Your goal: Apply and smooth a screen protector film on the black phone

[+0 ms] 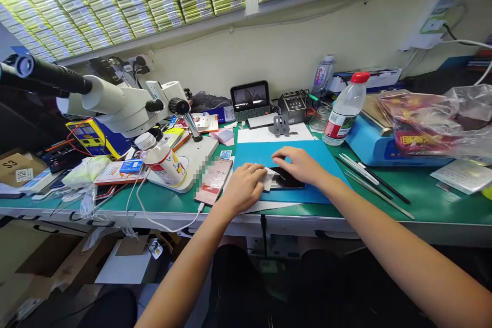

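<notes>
A dark phone [284, 179] lies flat on the blue mat [315, 151] in front of me. My left hand [246, 187], with a ring on one finger, is at the phone's left end. Its fingers are closed on a white tissue [267, 178], which rests against the phone's dark surface. Over the phone's upper right part is my right hand [298, 164], its fingers curved and its thumb apart from them. I see nothing between those fingers, and whether they touch the phone is hard to make out.
Left of the mat, a second phone [215, 179] is plugged into a white cable [165, 226]. A bottle [161, 161] stands on the microscope's base [188, 164]. Tweezers and thin tools [371, 179] lie to the right, near a red-capped bottle [346, 110]. A small screen [250, 100] stands behind.
</notes>
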{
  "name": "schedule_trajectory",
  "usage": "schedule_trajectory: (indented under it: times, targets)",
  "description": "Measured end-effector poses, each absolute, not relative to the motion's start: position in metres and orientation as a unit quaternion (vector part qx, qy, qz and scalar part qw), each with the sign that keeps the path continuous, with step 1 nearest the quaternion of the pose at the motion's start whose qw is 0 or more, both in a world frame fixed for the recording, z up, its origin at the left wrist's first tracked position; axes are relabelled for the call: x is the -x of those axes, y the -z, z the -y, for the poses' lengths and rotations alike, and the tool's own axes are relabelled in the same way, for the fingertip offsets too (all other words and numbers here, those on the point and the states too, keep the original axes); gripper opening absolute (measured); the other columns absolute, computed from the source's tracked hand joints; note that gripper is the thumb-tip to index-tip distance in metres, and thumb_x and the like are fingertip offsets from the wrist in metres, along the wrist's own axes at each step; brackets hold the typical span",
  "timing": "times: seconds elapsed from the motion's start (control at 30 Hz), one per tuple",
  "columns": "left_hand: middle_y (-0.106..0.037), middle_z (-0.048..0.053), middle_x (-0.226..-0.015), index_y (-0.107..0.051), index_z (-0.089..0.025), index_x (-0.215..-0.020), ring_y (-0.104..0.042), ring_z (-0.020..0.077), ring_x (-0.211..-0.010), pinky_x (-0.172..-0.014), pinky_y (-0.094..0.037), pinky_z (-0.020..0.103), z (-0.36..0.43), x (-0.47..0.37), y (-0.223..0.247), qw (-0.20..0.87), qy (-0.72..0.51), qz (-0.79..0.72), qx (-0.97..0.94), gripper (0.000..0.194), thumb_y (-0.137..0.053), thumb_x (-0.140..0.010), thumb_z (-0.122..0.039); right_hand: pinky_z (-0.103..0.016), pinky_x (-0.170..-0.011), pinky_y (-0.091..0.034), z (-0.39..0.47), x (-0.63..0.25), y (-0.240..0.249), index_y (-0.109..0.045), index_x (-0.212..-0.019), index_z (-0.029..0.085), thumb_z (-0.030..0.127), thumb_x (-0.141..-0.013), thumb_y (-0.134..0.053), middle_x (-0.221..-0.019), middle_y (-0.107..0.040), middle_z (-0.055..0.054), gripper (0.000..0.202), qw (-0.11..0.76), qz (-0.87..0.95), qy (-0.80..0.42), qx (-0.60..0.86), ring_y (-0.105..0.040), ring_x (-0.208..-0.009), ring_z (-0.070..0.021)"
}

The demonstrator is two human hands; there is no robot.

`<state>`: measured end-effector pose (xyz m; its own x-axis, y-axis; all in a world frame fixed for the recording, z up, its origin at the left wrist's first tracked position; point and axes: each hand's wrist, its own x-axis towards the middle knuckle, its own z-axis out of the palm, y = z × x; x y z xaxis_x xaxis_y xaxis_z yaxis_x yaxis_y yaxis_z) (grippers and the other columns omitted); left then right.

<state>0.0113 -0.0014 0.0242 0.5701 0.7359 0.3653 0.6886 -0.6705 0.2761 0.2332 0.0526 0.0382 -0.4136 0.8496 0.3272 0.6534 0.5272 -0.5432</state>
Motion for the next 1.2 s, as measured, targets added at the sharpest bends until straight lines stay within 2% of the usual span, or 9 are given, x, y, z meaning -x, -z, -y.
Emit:
schedule_trajectory:
  times: [0.2, 0.37, 0.53, 0.73, 1.07, 1.2]
  targets:
    - [-0.067, 0.011, -0.129, -0.066, -0.016, -0.117, -0.061, 0.0260, -0.117, -0.105, -0.048, 0.043, 0.005, 0.000, -0.018, 0.013, -0.185, -0.401, -0.897, 0.031, -0.042, -0.097, -0.014, -0.041, -0.083, -0.053, -0.077, -0.287, -0.029, -0.077, -0.090, 0.021, 0.038, -0.088, -0.055, -0.103, -0.079, -0.009, 0.028, 0.361, 0.740, -0.139, 0.550, -0.071, -0.096, -0.0290]
    - [-0.067, 0.011, -0.123, -0.064, -0.016, -0.118, -0.058, 0.0267, -0.118, -0.106, -0.047, 0.044, 0.016, 0.009, -0.022, 0.009, -0.179, -0.421, -0.889, 0.030, -0.041, -0.099, -0.015, -0.041, -0.081, -0.054, -0.077, -0.295, -0.014, -0.077, -0.090, 0.020, 0.039, -0.088, -0.054, -0.104, -0.079, -0.010, 0.029, 0.392, 0.714, -0.142, 0.563, -0.071, -0.095, -0.0284]
    - [-0.064, 0.010, -0.120, -0.064, -0.019, -0.118, -0.056, 0.0262, -0.113, -0.102, -0.048, 0.043, 0.021, 0.004, -0.024, 0.033, -0.158, -0.429, -0.889, 0.030, -0.041, -0.099, -0.016, -0.039, -0.076, -0.054, -0.071, -0.290, -0.013, -0.077, -0.091, 0.022, 0.039, -0.089, -0.055, -0.101, -0.079, -0.009, 0.027, 0.378, 0.734, -0.150, 0.544, -0.070, -0.092, -0.0276]
    - [-0.060, 0.010, -0.119, -0.063, -0.022, -0.123, -0.053, 0.0267, -0.107, -0.099, -0.047, 0.043, 0.020, -0.008, -0.020, 0.051, -0.153, -0.433, -0.887, 0.034, -0.043, -0.096, -0.017, -0.040, -0.078, -0.054, -0.070, -0.291, -0.009, -0.076, -0.093, 0.023, 0.037, -0.091, -0.054, -0.101, -0.077, -0.008, 0.026, 0.377, 0.737, -0.147, 0.541, -0.069, -0.092, -0.0272]
    - [-0.060, 0.010, -0.117, -0.063, -0.020, -0.115, -0.052, 0.0285, -0.104, -0.095, -0.042, 0.043, 0.018, -0.088, -0.018, 0.015, -0.145, -0.417, -0.897, 0.028, -0.047, -0.093, -0.021, -0.038, -0.082, -0.053, -0.071, -0.291, -0.006, -0.076, -0.095, 0.020, 0.035, -0.090, -0.056, -0.104, -0.077, -0.009, 0.025, 0.379, 0.723, -0.153, 0.558, -0.069, -0.093, -0.0255]
    - [-0.061, 0.011, -0.116, -0.061, -0.018, -0.118, -0.052, 0.0290, -0.102, -0.096, -0.041, 0.044, 0.020, -0.101, -0.020, 0.010, -0.145, -0.409, -0.901, 0.028, -0.046, -0.094, -0.024, -0.037, -0.078, -0.054, -0.073, -0.292, -0.005, -0.076, -0.096, 0.020, 0.036, -0.090, -0.056, -0.104, -0.078, -0.009, 0.026, 0.378, 0.716, -0.157, 0.566, -0.070, -0.092, -0.0254]
